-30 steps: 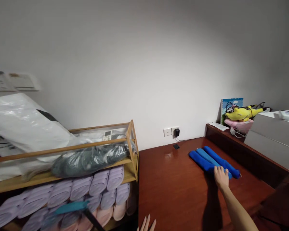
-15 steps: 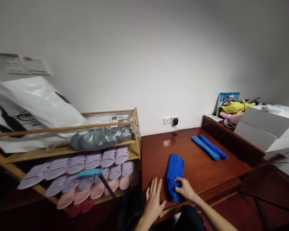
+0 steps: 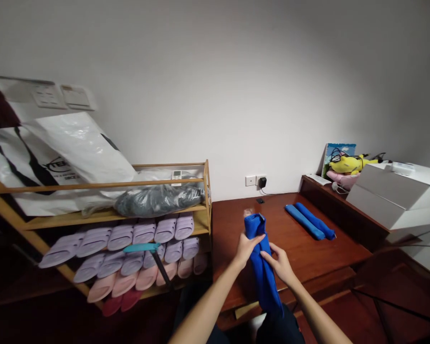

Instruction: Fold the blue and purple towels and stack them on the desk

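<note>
A blue cloth (image 3: 268,286), folded into a long strip, hangs from both my hands over the front edge of the reddish-brown table (image 3: 232,229). My left hand (image 3: 246,248) grips its left side near the top, thumb laid across the front. On the right side, a bit lower, my right hand (image 3: 280,263) pinches the fabric between thumb and fingers. The lower end drops toward my lap. Farther back on the tabletop lie two rolled cloths side by side, a lighter blue roll (image 3: 304,222) and a darker blue roll (image 3: 315,220).
To the left stands a wooden shoe rack (image 3: 165,183) with several lilac and pink slippers and plastic-wrapped items. White boxes (image 3: 383,191) and a yellow plush toy (image 3: 349,164) sit on the raised ledge at right. A black plug (image 3: 262,182) is in the wall socket.
The blue cloth has been lifted from the table and now hangs lengthwise. My left hand has left the tabletop and taken hold of it; my right hand has moved up along it.
</note>
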Tool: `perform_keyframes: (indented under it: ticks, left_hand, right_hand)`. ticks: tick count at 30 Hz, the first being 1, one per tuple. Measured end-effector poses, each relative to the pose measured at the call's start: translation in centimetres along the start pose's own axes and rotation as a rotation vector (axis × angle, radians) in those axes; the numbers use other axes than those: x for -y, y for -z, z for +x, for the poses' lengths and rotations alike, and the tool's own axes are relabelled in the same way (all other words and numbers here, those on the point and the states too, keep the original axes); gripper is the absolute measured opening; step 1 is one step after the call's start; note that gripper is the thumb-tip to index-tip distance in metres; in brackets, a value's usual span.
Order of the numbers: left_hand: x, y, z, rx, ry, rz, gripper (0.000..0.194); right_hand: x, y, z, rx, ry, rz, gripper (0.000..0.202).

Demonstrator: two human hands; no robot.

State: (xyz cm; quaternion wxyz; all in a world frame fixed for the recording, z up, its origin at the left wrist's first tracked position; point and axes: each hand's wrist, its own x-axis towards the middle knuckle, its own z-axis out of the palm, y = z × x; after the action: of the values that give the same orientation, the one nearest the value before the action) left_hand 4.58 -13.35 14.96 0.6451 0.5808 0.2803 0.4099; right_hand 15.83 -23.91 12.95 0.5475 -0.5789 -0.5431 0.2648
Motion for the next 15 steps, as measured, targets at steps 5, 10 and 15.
perform_keyframes:
  ticks: [5, 10, 15]
  left_hand:
    - [-1.3, 0.6, 0.0, 0.079, 0.124, -0.105, 0.057]
    - [0.8, 2.5, 0.6, 0.173, 0.254, -0.018, 0.053]
    - [4.2, 4.8, 1.4, 0.025, 0.258, 0.295, 0.041]
  right_hand:
    - [0.0, -0.7, -0.5, 0.071, -0.044, 0.127, 0.041]
    - [-2.8, -0.7, 0.1, 0.025, -0.083, 0.165, 0.048]
    - [-9.1, -0.1, 0.9, -0.105, -0.236, 0.028, 0.067]
